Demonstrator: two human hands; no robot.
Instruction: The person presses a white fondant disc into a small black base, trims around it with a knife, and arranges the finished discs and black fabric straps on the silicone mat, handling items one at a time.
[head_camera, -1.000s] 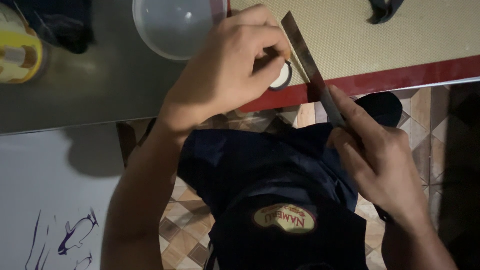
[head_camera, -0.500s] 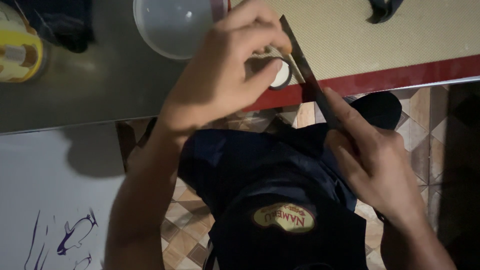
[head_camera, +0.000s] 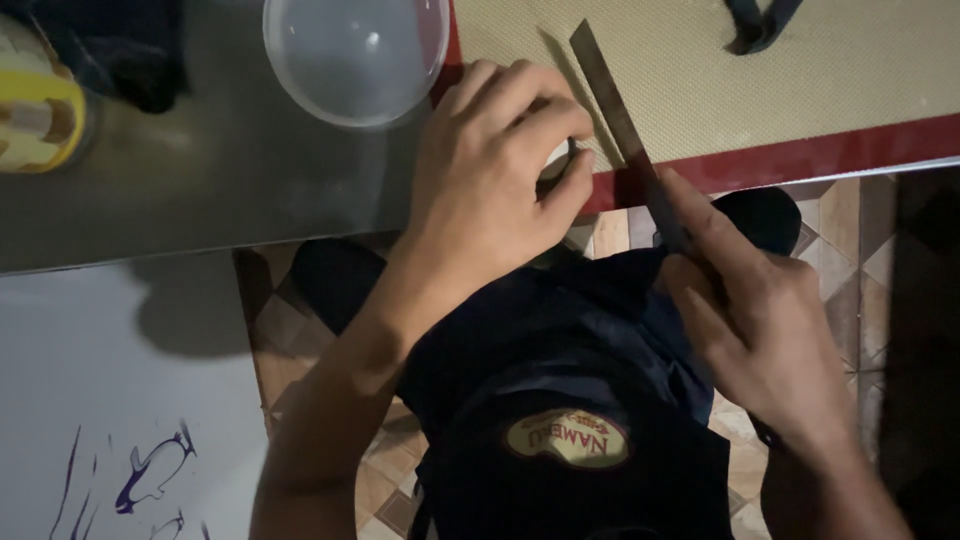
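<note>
The left hand (head_camera: 490, 175) pinches a small pale round thing (head_camera: 556, 160) on the tan mat (head_camera: 800, 90). The right hand (head_camera: 765, 330) grips a long flat knife (head_camera: 615, 110).

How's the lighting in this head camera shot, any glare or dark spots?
Head view: dim overall; soft glare on the clear bowl; the left hand is lit and casts a shadow on the mat; the right hand and knife sit darker; right edge nearly black.
</note>
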